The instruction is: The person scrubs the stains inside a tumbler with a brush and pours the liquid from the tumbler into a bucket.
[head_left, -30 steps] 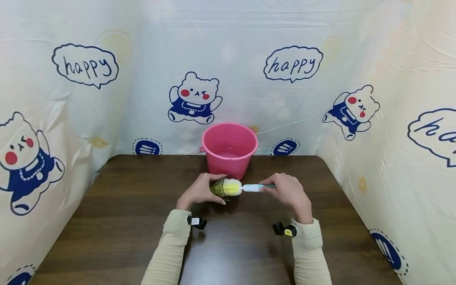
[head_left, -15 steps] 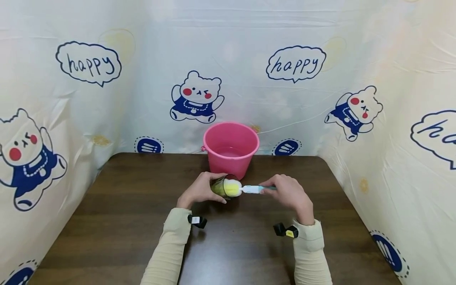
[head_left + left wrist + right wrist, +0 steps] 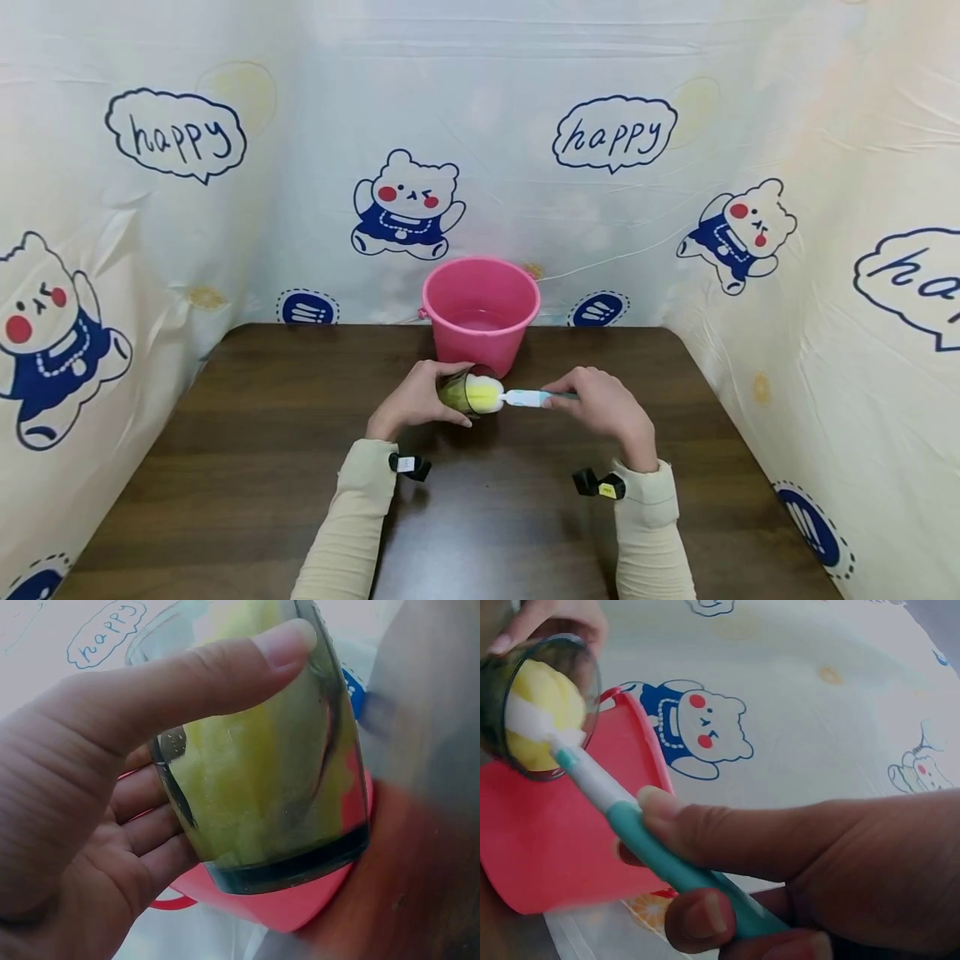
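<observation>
My left hand [image 3: 420, 397] grips a dark tinted glass [image 3: 277, 866] that lies tilted on its side, mouth toward the right. In the left wrist view the thumb crosses the near wall and the other fingers curl behind. Inside the glass sits the yellow and white sponge head of a cup brush [image 3: 551, 712], partly past the rim in the head view. My right hand [image 3: 606, 407] holds the brush by its teal and white handle [image 3: 667, 847], thumb on top and fingers curled below.
Just behind the glass stands a pink bucket [image 3: 480, 343] near the far edge of the brown wooden table [image 3: 480, 517]. A printed cloth curtain [image 3: 510, 83] hangs behind and along both sides.
Both hands stay nearly in place with the glass and brush, drifting slightly left along with the whole view. The sponge head remains in the glass's mouth.
</observation>
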Motion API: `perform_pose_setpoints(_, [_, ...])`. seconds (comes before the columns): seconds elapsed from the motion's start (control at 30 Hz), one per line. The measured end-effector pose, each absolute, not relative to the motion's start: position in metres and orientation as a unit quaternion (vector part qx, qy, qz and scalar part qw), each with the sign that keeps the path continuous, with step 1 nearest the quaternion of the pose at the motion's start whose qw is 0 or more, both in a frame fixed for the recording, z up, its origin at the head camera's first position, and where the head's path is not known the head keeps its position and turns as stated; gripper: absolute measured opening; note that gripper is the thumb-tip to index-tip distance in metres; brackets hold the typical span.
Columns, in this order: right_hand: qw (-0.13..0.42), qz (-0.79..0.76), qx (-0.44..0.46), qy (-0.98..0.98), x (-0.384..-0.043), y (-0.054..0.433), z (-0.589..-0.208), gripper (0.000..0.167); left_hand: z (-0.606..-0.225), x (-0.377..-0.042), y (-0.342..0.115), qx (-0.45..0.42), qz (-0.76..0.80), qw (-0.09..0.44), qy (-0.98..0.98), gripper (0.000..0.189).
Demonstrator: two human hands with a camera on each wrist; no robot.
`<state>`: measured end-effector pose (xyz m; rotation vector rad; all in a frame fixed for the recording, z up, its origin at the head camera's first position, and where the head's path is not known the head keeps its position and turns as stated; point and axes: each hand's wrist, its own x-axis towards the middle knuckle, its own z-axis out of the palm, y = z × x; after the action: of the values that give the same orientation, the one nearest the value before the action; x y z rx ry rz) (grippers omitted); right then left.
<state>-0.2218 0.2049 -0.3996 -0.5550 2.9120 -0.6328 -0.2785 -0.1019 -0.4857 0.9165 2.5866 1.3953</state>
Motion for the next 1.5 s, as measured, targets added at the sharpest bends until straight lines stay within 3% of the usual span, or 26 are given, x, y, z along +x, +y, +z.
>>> perform_pose_setpoints(0.4, [0.047,-0.185,-0.166,0.967,-0.212,0.194,-0.394,0.014,-0.482,-0.278,-0.106,0.313,0.442,0.032,0.840,0.083])
perform_pose_setpoints(0.63, [-0.038,-0.147,-0.194,0.969,-0.221,0.194,-0.400,0.015,-0.485,-0.280,-0.107,0.301,0.439,0.032,0.846,0.086])
perform_pose_setpoints(0.9, [-0.058,-0.113,-0.177,0.976,-0.226,0.177,-0.409,0.011,-0.488,-0.284,-0.113,0.290,0.437,0.021,0.851,0.087])
perform_pose_setpoints(1.17, [-0.151,-0.075,-0.204,0.964,-0.230,0.169,-0.416,0.009,-0.489,-0.285,-0.116,0.288,0.442,0.024,0.849,0.086])
perform_pose_setpoints(1.27, [-0.116,-0.077,-0.202,0.969,-0.230,0.169,-0.417,0.010,-0.489,-0.284,-0.117,0.278,0.443,0.028,0.852,0.087])
perform_pose_setpoints(1.5, [0.031,-0.127,-0.192,0.973,-0.227,0.169,-0.413,0.015,-0.490,-0.285,-0.118,0.264,0.428,0.025,0.864,0.086])
